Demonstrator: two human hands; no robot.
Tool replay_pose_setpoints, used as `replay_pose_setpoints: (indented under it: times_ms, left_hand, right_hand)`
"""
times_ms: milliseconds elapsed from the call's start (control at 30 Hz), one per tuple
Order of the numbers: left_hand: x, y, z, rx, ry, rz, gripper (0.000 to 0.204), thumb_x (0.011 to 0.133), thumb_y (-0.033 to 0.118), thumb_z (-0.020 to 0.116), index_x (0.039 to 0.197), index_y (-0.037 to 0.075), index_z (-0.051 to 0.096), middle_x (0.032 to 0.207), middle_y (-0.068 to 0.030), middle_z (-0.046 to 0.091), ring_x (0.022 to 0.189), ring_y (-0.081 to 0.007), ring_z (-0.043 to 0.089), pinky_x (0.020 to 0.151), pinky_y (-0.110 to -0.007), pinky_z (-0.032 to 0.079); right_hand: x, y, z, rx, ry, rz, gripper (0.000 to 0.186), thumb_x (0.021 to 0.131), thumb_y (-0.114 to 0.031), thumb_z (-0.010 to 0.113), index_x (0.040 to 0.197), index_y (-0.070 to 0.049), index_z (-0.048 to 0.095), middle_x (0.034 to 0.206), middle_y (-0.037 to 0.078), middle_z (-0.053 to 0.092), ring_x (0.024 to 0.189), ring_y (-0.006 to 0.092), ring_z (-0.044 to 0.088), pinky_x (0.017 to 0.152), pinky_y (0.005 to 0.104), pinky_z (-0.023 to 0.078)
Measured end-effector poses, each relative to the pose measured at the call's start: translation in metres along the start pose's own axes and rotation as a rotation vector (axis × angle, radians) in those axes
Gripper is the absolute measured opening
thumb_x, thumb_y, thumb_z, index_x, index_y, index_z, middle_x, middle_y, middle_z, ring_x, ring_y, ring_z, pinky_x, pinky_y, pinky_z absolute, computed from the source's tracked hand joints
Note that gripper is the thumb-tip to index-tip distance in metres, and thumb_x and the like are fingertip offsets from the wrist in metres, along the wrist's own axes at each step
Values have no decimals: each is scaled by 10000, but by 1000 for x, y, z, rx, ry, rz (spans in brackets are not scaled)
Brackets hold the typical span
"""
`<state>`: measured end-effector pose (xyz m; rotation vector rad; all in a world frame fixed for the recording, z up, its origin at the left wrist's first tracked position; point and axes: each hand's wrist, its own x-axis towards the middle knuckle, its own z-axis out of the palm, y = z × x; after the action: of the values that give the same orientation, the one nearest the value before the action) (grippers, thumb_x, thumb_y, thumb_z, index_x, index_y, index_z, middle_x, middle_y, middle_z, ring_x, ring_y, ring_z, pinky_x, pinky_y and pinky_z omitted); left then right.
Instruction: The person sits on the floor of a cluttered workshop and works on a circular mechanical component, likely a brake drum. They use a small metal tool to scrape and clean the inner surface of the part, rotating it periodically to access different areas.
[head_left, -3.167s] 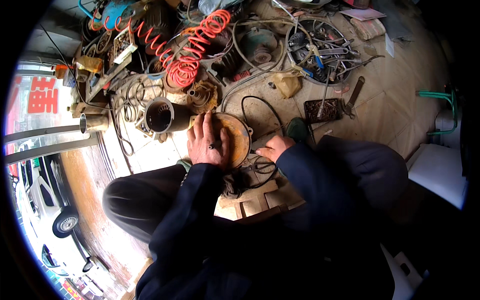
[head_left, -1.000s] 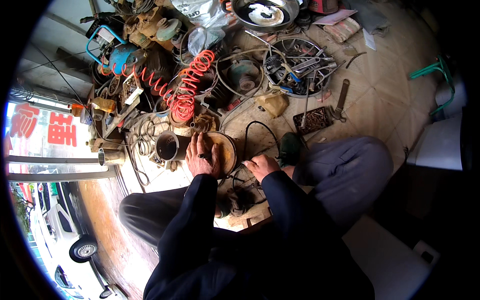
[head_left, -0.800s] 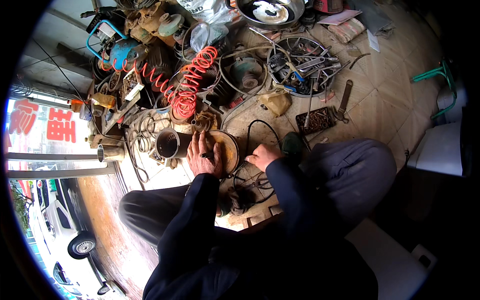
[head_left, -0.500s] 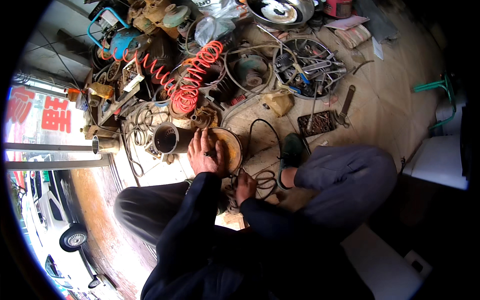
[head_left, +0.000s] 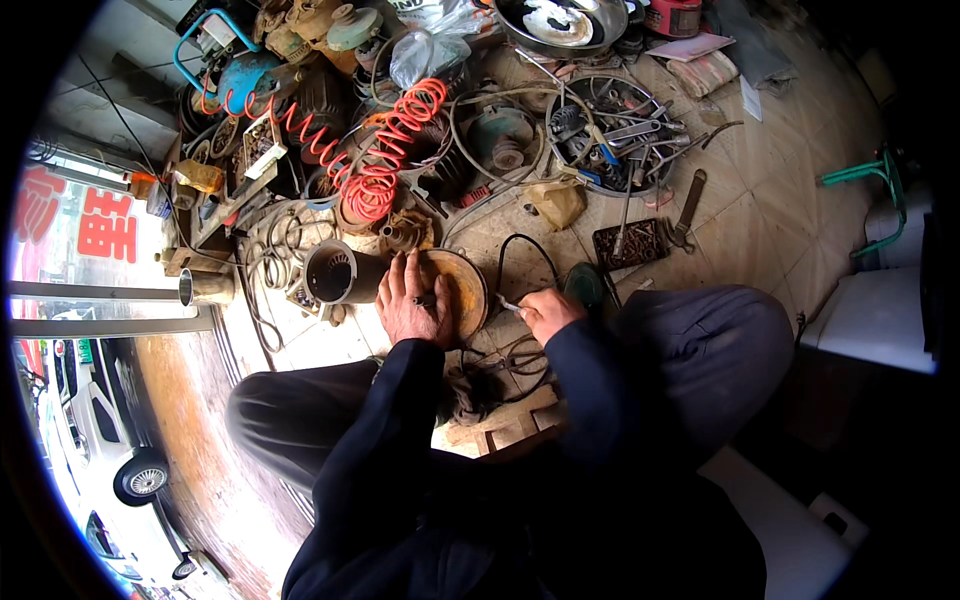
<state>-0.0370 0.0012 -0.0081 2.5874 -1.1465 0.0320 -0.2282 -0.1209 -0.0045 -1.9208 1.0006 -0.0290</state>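
My left hand (head_left: 410, 303) rests with fingers stretched out on a round metal part with a rusty, orange-brown face (head_left: 468, 285). A short dark stub shows beside the thumb; what it belongs to is unclear. To the left of that hand lies a hollow grey metal cylinder (head_left: 368, 277), its open end facing left. My right hand (head_left: 550, 314) is closed around a small thin metal tool (head_left: 510, 305), whose pale tip points at the rim of the round part. A black cable (head_left: 506, 248) loops up behind the tool. Below lies a dark rag (head_left: 468, 394).
A red coiled air hose (head_left: 370, 195) hangs among motor parts at the back. Wrenches and tools fill a round basin (head_left: 655, 95). A tray of bolts (head_left: 630, 245) and a large wrench (head_left: 688, 210) lie at right. Beneath my arms is a low wooden stool (head_left: 510, 430).
My right hand has risen from the dark rag and cable coil, moving up and right, and now shows a small thin metal tool. My left hand stays on the round part.
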Motion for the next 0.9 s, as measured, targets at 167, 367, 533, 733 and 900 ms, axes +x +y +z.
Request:
replay_pose_setpoints:
  times_ms: [167,367,533,733,900]
  left_hand:
    - [1,3,4,-19,-14,-3,615,941,405,596,1482,141,470,1504,-160,471,1367,-374,425,1143,-493,312]
    - [1,5,5,9,5,4,594,936,354,626,1477,158,478,1490,-127,488,1350,-349,446,1115,-498,340]
    - [1,5,0,-46,-22,-14,627,917,382,620,1481,149,476,1489,-170,483,1352,-389,438,1128,-508,325]
    - [1,5,-1,-42,-11,-1,627,911,372,624,1474,136,482,1486,-172,486,1352,-384,440,1130,-505,326]
    - [-2,-3,-1,-13,-1,-18,615,919,374,616,1468,130,486,1500,-171,476,1364,-378,432,1142,-499,316]
  right_hand:
    - [38,-16,-24,-399,-375,-183,362,901,-386,649,812,-49,750,764,135,709,770,309,686,734,437,516]
    - [77,-6,-15,-334,-591,-46,374,893,-397,667,773,-55,759,749,127,709,784,300,689,748,424,517]
    - [85,-41,-32,-454,-631,-199,325,873,-352,689,762,-57,764,783,132,728,799,299,695,755,419,522]
    - [86,-18,-18,-325,-597,-39,315,873,-346,697,762,-62,778,719,115,720,722,268,700,710,403,531]
    - [11,45,94,572,-146,323,374,965,-365,668,785,-41,714,629,63,637,558,153,590,515,330,449]
